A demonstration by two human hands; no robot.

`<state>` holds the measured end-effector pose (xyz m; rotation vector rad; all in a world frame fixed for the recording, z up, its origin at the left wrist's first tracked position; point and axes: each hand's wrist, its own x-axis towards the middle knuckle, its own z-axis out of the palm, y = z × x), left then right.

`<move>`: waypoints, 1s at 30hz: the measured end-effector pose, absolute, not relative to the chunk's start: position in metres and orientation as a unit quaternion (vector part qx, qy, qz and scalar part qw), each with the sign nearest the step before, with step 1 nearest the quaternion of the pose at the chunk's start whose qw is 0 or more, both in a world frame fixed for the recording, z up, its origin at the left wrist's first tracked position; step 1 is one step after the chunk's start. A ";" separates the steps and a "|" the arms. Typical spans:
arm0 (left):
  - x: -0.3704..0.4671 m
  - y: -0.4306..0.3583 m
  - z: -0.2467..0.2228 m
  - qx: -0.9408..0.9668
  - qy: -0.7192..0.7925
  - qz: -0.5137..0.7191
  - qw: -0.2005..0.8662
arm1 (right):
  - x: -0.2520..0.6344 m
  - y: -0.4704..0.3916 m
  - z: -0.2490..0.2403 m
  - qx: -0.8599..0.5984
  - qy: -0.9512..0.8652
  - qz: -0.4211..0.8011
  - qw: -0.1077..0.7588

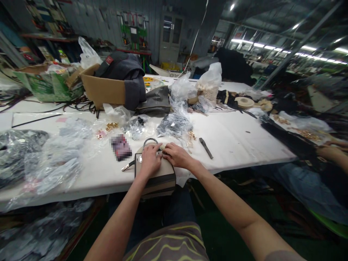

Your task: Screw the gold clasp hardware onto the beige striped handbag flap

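A beige and dark handbag (160,180) lies at the table's front edge, its handle (150,140) standing at the far side. My left hand (150,159) rests on the bag's upper face, fingers pressed together near a small metal fitting. From the right, my right hand (175,154) meets it with fingers pinched at the same spot; what they grip is too small to name. A strap with a metal clip (127,166) sticks out at the bag's left. To the right lies a dark flat tool (206,148).
The white table (233,145) holds plastic bags (174,125), gold metal parts (111,126), a blurred-out phone-sized item (121,148) and a cardboard box (106,88) with dark fabric. At the far right, another person's hand (330,152) touches black material.
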<state>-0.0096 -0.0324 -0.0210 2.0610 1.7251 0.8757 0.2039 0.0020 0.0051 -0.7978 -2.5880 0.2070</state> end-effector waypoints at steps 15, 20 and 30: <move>-0.002 -0.031 -0.021 0.707 0.620 0.298 0.163 | 0.204 -0.001 -0.003 -0.291 -0.920 0.097 0.243; -0.002 -0.030 -0.020 0.701 0.624 0.298 0.173 | 0.205 -0.001 -0.008 -0.293 -0.914 0.112 0.257; -0.003 -0.031 -0.023 0.711 0.617 0.302 0.150 | 0.208 0.007 -0.001 -0.310 -0.882 0.210 0.288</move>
